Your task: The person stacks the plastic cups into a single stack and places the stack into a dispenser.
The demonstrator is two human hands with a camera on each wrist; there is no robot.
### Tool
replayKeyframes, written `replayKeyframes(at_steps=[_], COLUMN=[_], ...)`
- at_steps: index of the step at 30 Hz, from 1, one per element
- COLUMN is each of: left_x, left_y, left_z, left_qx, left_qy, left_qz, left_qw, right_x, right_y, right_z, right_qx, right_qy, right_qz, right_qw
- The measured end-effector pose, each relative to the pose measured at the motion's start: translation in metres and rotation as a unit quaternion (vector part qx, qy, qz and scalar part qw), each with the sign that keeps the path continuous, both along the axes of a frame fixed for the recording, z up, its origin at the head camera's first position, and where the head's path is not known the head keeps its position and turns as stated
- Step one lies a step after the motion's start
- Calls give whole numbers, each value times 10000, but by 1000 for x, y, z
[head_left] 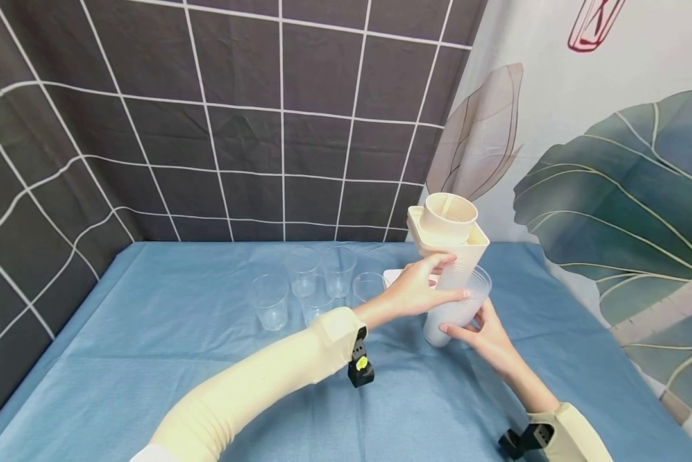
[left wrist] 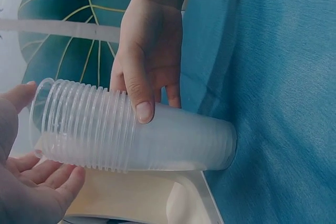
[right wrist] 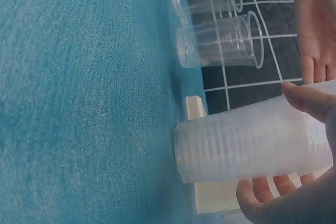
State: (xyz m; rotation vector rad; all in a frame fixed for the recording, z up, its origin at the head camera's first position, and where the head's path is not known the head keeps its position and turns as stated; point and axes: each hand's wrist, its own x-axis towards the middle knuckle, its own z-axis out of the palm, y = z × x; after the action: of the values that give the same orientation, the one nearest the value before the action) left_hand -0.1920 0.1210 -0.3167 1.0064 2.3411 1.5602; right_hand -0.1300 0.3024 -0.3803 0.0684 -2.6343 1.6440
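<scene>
A tall stack of clear plastic cups stands tilted with its base at the blue cloth. My right hand grips the stack low down, its thumb on one side and fingers on the other. My left hand is up at the stack's open end. In the left wrist view, its thumb and fingertips are on opposite sides of the top cup's rim. Just behind the stack is a cream plastic device with a round open top and a squarish collar; the cups and my left hand hide its lower part.
Several single clear cups stand upright on the blue cloth, left of the cream device and partly behind my left forearm. A dark curtain with a white grid hangs at the back. Leaf-patterned white fabric hangs on the right.
</scene>
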Motion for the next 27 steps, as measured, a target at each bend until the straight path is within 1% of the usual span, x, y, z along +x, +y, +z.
replayKeyframes(at_steps=[16,27], left_x=[0,3], left_y=[-1,-1], left_z=[-2,-3], left_qx=[-87,-104], left_qy=[23,-138], left_qz=[-26,39], left_qw=[10000,9998], right_x=[0,0], right_y=[0,1], right_z=[-1,-2], right_qx=[2,52], right_qy=[14,-1], right_qz=[0,-23], right_qw=[10000,10000])
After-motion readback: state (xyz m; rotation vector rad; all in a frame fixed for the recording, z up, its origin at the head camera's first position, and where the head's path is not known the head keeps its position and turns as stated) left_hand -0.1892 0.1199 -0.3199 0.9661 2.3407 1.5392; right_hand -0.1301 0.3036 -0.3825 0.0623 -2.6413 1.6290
